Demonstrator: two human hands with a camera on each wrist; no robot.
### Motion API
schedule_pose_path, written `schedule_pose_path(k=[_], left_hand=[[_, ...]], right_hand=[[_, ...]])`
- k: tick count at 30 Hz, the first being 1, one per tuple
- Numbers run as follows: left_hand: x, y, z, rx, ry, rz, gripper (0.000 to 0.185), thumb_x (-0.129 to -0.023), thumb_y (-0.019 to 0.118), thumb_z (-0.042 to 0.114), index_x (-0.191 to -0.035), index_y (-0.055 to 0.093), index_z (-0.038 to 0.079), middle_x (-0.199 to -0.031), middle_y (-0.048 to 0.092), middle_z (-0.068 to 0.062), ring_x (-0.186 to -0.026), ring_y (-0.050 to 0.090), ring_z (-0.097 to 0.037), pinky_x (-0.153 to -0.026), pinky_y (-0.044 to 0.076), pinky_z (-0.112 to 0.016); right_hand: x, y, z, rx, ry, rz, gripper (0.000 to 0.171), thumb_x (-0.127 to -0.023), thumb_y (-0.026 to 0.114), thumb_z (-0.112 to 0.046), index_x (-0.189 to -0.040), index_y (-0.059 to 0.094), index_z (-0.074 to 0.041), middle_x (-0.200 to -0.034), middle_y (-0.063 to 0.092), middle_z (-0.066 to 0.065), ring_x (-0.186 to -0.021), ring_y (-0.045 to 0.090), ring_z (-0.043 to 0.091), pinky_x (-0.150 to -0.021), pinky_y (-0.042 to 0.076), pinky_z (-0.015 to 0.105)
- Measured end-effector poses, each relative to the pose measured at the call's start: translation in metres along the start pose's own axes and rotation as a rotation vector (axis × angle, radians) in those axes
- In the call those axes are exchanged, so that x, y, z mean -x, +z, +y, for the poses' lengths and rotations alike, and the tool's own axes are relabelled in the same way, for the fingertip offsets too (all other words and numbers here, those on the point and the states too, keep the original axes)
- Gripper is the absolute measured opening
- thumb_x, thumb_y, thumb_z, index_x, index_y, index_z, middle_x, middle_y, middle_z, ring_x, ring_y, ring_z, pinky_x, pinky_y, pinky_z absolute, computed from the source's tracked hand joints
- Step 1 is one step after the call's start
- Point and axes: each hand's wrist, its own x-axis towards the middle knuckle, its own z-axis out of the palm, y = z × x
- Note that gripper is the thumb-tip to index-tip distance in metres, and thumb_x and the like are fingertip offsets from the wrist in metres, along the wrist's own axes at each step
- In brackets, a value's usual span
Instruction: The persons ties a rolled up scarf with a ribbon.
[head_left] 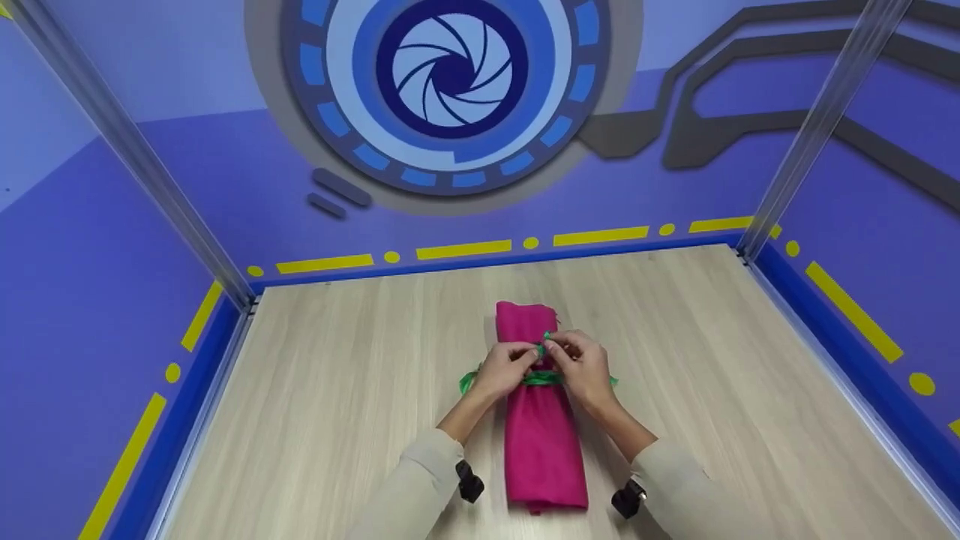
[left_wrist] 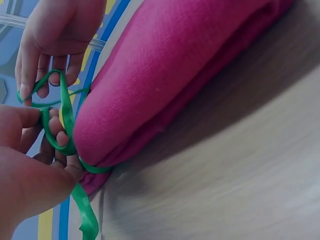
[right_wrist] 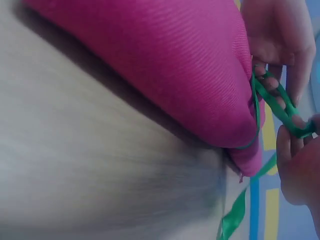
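A magenta cloth (head_left: 544,450), folded into a long bundle, lies lengthwise on the wooden table. Round its upper part runs a green ribbon (head_left: 541,379), which cinches the fabric. My left hand (head_left: 504,369) pinches a loop of the ribbon (left_wrist: 66,100) above the bundle between thumb and fingers. Facing it, my right hand (head_left: 585,367) pinches another loop, close to the left fingertips. In the right wrist view the ribbon (right_wrist: 275,105) stretches between both hands. A loose ribbon tail hangs down beside the cloth in each wrist view. The knot itself is hidden behind the fingers.
The light wooden tabletop (head_left: 345,405) surrounds the bundle. Blue printed panels (head_left: 202,180) wall it at the back and sides, with metal posts (head_left: 817,112) in the back corners. A black wrist device (head_left: 628,498) sits on each forearm.
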Motion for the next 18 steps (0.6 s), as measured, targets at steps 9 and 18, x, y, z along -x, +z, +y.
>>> schedule_pose_path(k=[9,18], left_hand=[[0.003,0.000,-0.001,0.142,0.005,-0.052,0.034,-0.110,0.058,0.033,-0.109,0.080,0.007,-0.099,0.073,-0.002,-0.092,0.067,-0.025,-0.083,0.053,-0.032],[0.002,0.004,-0.005,0.128,-0.005,0.023,0.034,-0.107,0.066,0.034,-0.103,0.080,0.003,-0.088,0.071,-0.006,-0.080,0.062,-0.016,-0.075,0.050,-0.028]], right_hand=[[0.007,0.002,0.007,0.134,-0.115,-0.064,0.019,-0.095,0.079,-0.009,-0.114,0.084,-0.011,-0.088,0.059,-0.001,-0.075,0.054,0.013,-0.064,0.046,0.021],[0.007,-0.001,0.009,0.117,-0.081,-0.163,0.022,-0.097,0.079,-0.010,-0.117,0.082,-0.017,-0.094,0.062,-0.002,-0.077,0.056,0.013,-0.066,0.047,0.024]])
